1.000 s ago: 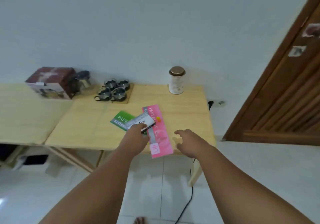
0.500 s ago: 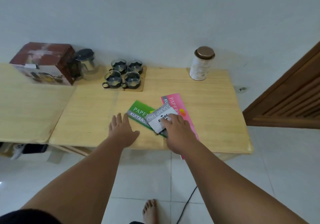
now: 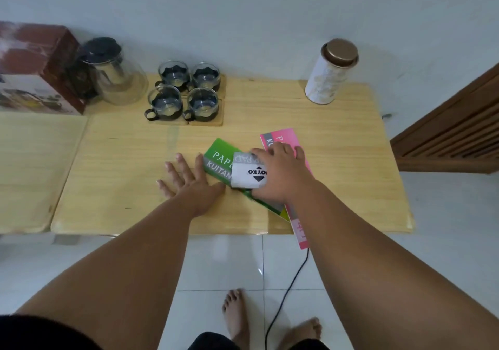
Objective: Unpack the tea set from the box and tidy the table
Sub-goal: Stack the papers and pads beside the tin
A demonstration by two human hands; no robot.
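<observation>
Wood table (image 3: 337,144) w/ box (image 3: 40,66), teapot (image 3: 113,74), cups (image 3: 186,93), tin (image 3: 332,71), receipt books (image 3: 218,157).

We read "PAPE" in white on green booklet (image 3: 219,153), rest cut off by small box; grey band under it reads "KUITAN", also cut off. Small white box (image 3: 249,174) shows "OYKO" in black, upside down to us, first letter hidden under right hand (image 3: 280,172); grey flap above shows "PAD". Pink booklet (image 3: 281,137) shows only "P" and "K" at top; pale marks near its lower end too blurred for us to read.
</observation>
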